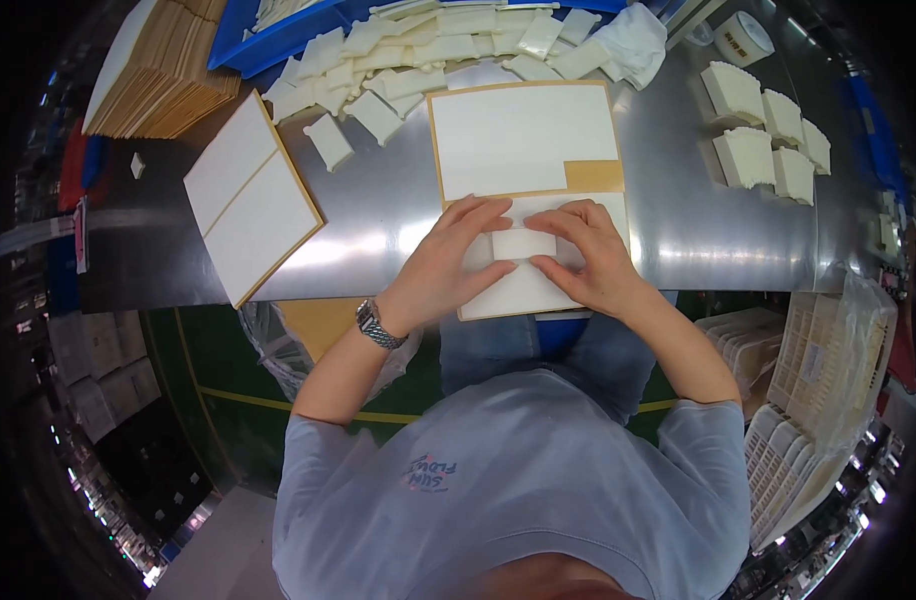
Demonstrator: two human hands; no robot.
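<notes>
A small white rectangular piece [524, 245] lies on the near part of a white-faced board with brown edges [523, 130]. From its left side my left hand [446, 258] grips it, with the thumb at the near edge and fingers at the far edge. Opposite, my right hand [600, 262] pinches the right end in the same way. Beyond the board, many loose off-white flat pieces [376, 118] are heaped, some apart from the pile. Whether the board is one folded sheet or two sheets, I cannot tell.
At the left, another white board [253, 205] overhangs the metal table's edge. A thick stack of brown-edged sheets [163, 75] stands behind it. A blue bin [278, 40] is at the back. Stacked off-white pieces [743, 155], a white tub [743, 40] and a white cloth [633, 45] sit right.
</notes>
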